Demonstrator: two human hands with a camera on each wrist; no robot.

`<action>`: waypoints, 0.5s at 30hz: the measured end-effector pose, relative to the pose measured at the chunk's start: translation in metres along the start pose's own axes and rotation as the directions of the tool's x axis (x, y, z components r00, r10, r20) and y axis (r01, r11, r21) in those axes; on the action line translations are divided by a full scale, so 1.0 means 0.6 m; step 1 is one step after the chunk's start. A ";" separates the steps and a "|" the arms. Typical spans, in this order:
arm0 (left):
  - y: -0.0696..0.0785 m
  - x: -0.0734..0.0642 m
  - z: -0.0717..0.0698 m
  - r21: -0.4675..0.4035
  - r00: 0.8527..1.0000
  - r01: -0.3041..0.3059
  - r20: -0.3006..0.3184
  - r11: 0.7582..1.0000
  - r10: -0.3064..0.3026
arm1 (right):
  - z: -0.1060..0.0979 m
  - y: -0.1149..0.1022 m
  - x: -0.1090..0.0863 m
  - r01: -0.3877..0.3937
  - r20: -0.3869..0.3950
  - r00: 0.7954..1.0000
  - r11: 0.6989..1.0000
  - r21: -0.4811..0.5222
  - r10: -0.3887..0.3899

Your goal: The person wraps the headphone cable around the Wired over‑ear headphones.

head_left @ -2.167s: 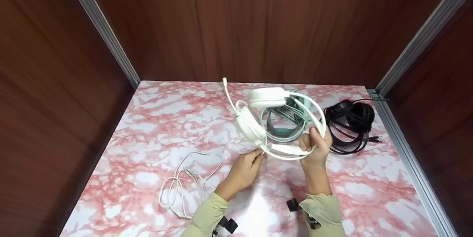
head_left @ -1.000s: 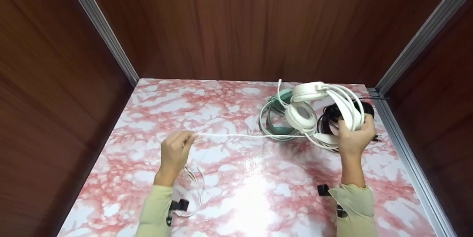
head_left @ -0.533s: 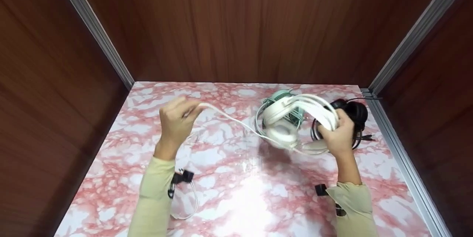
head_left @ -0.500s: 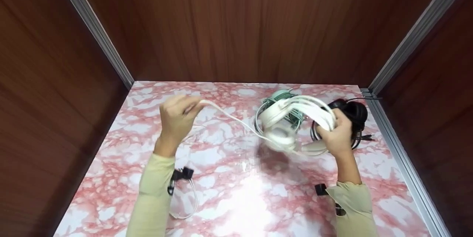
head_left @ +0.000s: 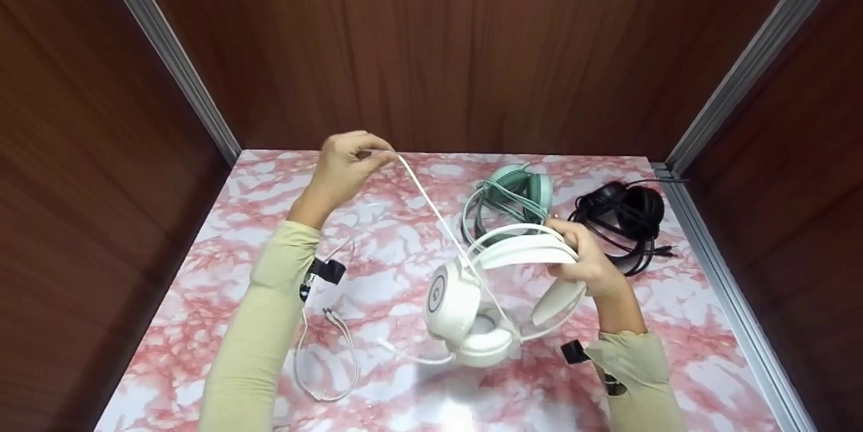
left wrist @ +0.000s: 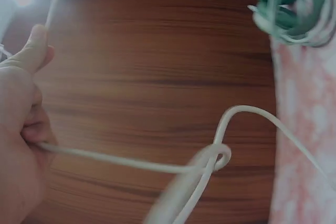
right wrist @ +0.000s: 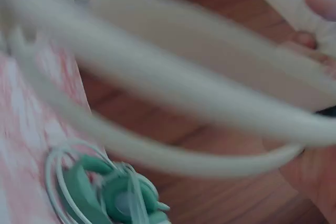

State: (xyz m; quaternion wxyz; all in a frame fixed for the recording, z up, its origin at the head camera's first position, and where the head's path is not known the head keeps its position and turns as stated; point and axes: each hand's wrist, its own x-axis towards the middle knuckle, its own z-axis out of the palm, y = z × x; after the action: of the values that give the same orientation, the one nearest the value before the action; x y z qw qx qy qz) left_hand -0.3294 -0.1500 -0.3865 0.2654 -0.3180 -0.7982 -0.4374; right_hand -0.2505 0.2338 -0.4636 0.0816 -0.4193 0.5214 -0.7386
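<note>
My right hand [head_left: 590, 260] grips the headband of a white headset [head_left: 453, 300] held over the table at centre right. Its ear cups hang toward the front, and the thin mic boom [head_left: 425, 358] points left. My left hand [head_left: 347, 166], raised toward the back wall, pinches the headset's white cable [head_left: 431, 206] between thumb and fingers. The cable slants from there to the ear cups. In the left wrist view the cable [left wrist: 121, 161] leaves the curled fingers and crosses another strand. The blurred headband [right wrist: 157, 82] fills the right wrist view. Cable plugs [head_left: 330, 314] lie beside my left forearm.
A green headset [head_left: 539, 193] with its cable coiled lies behind the white one. To its right sits a black headset [head_left: 640, 209] with bundled cable. Brown wood panels [head_left: 431, 48] enclose the pink marbled table [head_left: 398, 270] at the back and both sides.
My left hand has slid along the cable from the ear cup out to the left, then up toward the back. The headset went right, then came forward and left, its ear cups swinging down.
</note>
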 end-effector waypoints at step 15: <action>-0.048 -0.183 0.181 -0.364 0.877 0.471 0.290 0.803 -0.383 | 0.038 0.044 0.001 0.249 -0.178 0.967 0.514 0.821 -0.184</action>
State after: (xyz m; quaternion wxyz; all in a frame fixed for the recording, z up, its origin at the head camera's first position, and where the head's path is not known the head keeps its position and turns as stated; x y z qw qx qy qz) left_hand -0.2945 -0.0979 -0.5303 0.0016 -0.2216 -0.7575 -0.6140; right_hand -0.2433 0.2056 -0.4831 0.1610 -0.3653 0.0517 -0.9154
